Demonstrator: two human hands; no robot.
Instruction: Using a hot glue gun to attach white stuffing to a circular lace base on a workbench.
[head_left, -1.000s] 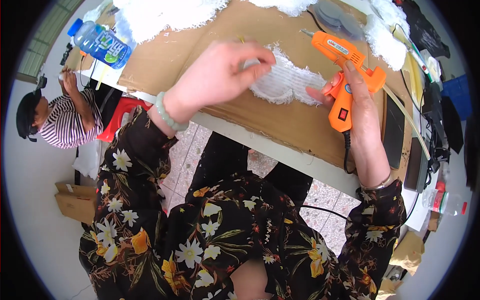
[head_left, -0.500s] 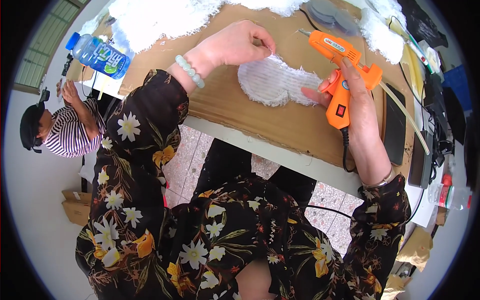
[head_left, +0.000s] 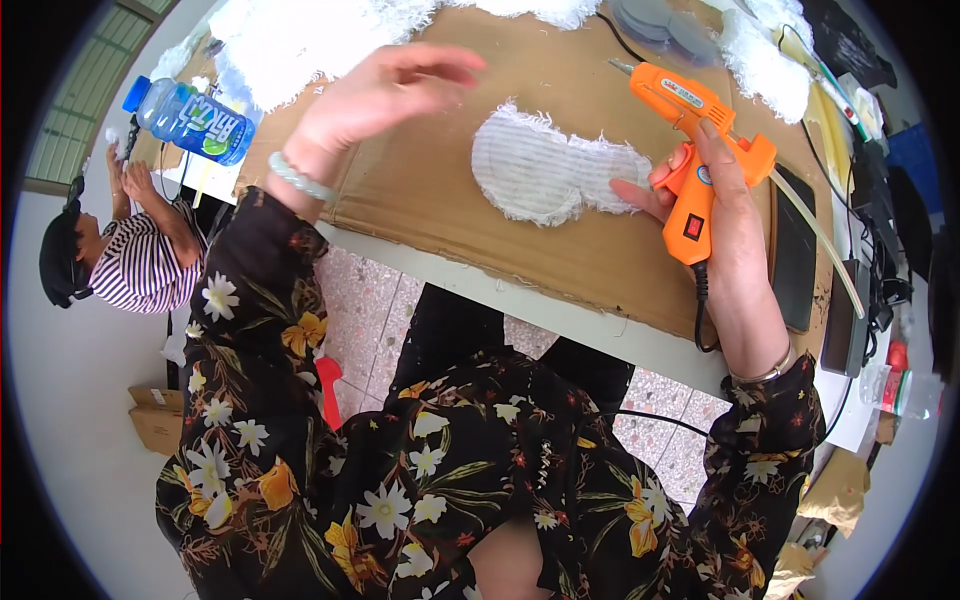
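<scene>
An orange hot glue gun (head_left: 690, 200) is gripped in my right hand (head_left: 730, 210), its metal nozzle pointing to the far left and a pale glue stick trailing from its back. One finger of that hand reaches to the right end of a white fluffy fabric piece (head_left: 545, 170). The piece lies flat on the cardboard, two rounded lobes with frayed edges, its striped side up. Off to its left, above the cardboard, my left hand (head_left: 395, 90) is slightly smeared by motion, fingers stretched out and holding nothing that I can see.
Brown cardboard (head_left: 420, 200) covers the tabletop. A blue-capped drink bottle (head_left: 190, 120) stands at left; white fluffy material (head_left: 300, 40) lies along the far side. Clear round discs (head_left: 665, 30) sit at the far right, a dark phone-like slab (head_left: 792, 255) nearer. Another person (head_left: 145, 245) works at left.
My left hand has let go of the fabric's upper edge and moved left, its fingers straightening. The glue gun and my right hand have shifted slightly right.
</scene>
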